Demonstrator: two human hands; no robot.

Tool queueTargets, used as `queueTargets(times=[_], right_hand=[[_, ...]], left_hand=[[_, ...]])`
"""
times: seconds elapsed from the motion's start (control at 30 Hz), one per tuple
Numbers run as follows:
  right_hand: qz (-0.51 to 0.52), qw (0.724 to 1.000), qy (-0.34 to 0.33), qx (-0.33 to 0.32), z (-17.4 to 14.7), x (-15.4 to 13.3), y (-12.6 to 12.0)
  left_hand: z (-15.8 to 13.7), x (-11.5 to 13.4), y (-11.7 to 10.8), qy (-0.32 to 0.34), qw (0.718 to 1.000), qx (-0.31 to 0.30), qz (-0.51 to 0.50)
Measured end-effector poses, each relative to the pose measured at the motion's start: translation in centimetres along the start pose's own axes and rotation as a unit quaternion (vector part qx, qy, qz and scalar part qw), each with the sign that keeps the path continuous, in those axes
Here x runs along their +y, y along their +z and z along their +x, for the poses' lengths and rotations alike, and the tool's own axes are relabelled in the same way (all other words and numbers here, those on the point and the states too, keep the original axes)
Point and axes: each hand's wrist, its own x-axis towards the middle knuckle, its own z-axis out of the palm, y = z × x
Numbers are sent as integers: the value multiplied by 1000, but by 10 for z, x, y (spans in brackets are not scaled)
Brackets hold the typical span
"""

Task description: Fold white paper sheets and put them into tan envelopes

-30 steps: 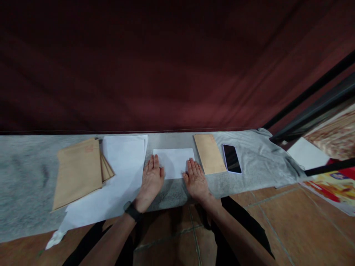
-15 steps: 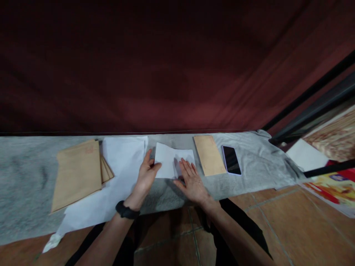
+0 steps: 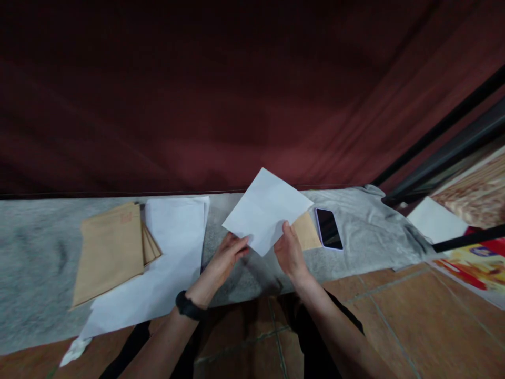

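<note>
A folded sheet of white paper (image 3: 266, 208) is held up at a slant above the grey cloth, one corner toward the curtain. My left hand (image 3: 229, 255) grips its lower left edge, thumb on top and fingers underneath. On the lower right edge, my right hand (image 3: 290, 247) is closed with the thumb over the paper. A brown envelope (image 3: 309, 233) lies behind the right hand, partly covered by the paper. Just right of that rests a phone (image 3: 329, 228) with a dark screen.
To the left, brown envelopes (image 3: 108, 252) are stacked partly over large white sheets (image 3: 177, 226). Grey cloth (image 3: 366, 231) covers the surface, with a dark red curtain (image 3: 236, 105) behind it. Tiled floor (image 3: 394, 305) lies below. Colourful packaging (image 3: 479, 268) sits at far right.
The paper has been lifted off the cloth and turned so it slants. My right hand went from lying flat on it to gripping its right edge; the left hand moved right.
</note>
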Motion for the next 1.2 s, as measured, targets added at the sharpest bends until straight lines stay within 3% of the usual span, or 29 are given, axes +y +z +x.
queueTargets(times=[0.07, 0.13, 0.3, 0.43, 0.57, 0.67, 0.77, 0.83, 0.97, 1.03, 1.13, 1.2], right_hand=[[46, 998, 41, 1, -1, 2, 2], [50, 996, 73, 14, -3, 5, -1], [0, 993, 94, 69, 1, 9, -23], [-81, 989, 86, 91, 9, 14, -40], [-222, 973, 30, 60, 11, 27, -48], [-381, 921, -82, 20, 7, 32, -47], [-537, 823, -183, -34, -1, 34, -43], [-599, 767, -210, -97, -6, 37, -39], [-674, 684, -200, -195, -15, 51, -31], [-702, 656, -191, -202, -19, 58, -29], [-725, 632, -190, -197, -21, 64, -27], [-733, 621, -193, -198, -22, 65, -28]], left_hand=[[-2, -7, 3, -5, 1000, -14, -21], [-1, -7, 2, 14, 1000, 10, -19], [13, 14, -26, 120, 984, 29, 128], [22, 26, -54, 128, 948, 36, 289], [24, 23, -65, 138, 897, 63, 415], [25, 22, -61, 126, 874, 75, 463], [26, 24, -56, 111, 864, 89, 483], [26, 25, -54, 121, 858, 88, 491], [25, 24, -53, 133, 831, 99, 531], [22, 20, -51, 159, 794, 125, 573], [15, 5, -40, 265, 721, 154, 621], [9, -11, -29, 314, 694, 118, 637]])
